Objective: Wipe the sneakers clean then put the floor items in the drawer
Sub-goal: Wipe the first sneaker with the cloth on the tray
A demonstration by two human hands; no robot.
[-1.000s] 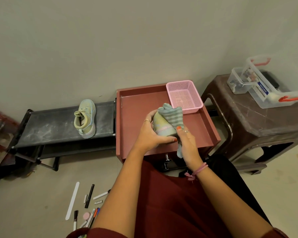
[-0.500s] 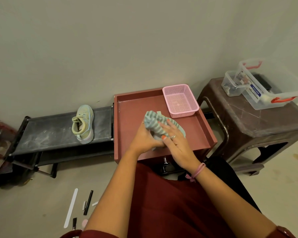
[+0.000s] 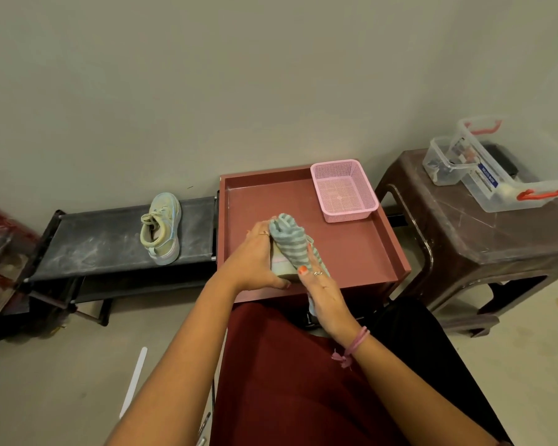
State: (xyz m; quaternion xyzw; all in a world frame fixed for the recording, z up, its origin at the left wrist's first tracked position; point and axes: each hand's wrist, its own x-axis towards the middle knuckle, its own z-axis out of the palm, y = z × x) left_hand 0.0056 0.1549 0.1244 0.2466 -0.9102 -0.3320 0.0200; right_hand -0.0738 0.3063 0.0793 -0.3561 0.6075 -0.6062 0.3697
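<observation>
1. Near the frame's centre our left hand curls round a pale green sneaker, gripping it above the red metal tray top.
2. Our right hand presses a striped teal-and-grey cloth against that sneaker, thumb pinching the fabric; the cloth's tail hangs below the palm.
3. The held sneaker is mostly hidden by cloth and fingers; only its sole edge shows.
4. The matching pale green lace-up sneaker rests on the dusty black shoe rack, left of centre.
5. A pink plastic mesh basket sits in the tray's upper right corner.
6. At lower left, a white flat stick lies on the floor; other items there are cut off by our arm.
</observation>
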